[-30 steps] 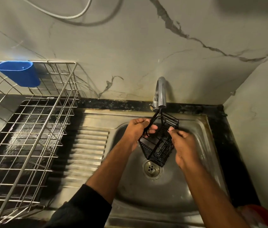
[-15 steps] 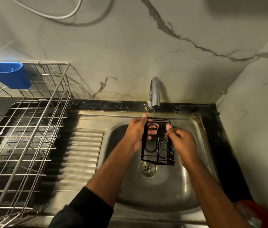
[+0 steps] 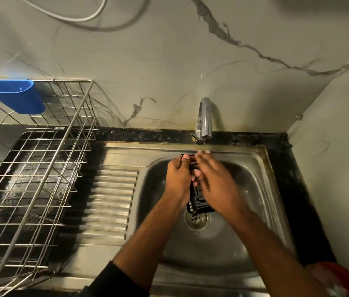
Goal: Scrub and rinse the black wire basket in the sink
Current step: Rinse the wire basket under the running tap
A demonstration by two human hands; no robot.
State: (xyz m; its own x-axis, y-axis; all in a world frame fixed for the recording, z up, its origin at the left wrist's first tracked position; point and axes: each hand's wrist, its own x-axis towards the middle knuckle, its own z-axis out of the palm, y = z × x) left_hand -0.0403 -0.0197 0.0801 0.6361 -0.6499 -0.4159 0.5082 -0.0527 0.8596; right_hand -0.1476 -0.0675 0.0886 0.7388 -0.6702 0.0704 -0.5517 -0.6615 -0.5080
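You hold the black wire basket (image 3: pixel 199 202) over the sink (image 3: pixel 261 189), just above the drain (image 3: pixel 197 219) and below the faucet (image 3: pixel 204 121), which drips a thin stream. Most of the basket hides behind your hands; only its lower corner and a bit of top edge show. Your left hand (image 3: pixel 178 179) is closed around the basket's left side, thumb up near the top. Your right hand (image 3: pixel 214 181) lies across the front with fingers spread flat; whether it grips or just rubs the wire, can't tell. Handling, as a guess: light, stiff wire frame, wet so likely slippery, thin rods dig into fingers; take it by the rim or a corner upright, not mid-mesh. Counts: one black basket, one faucet, one drain, one steel dish rack (image 3: pixel 30 179) on the left counter, one blue plastic cup (image 3: pixel 17 96) hooked on its back edge, one red object (image 3: pixel 340 279) at bottom right, unclear what.
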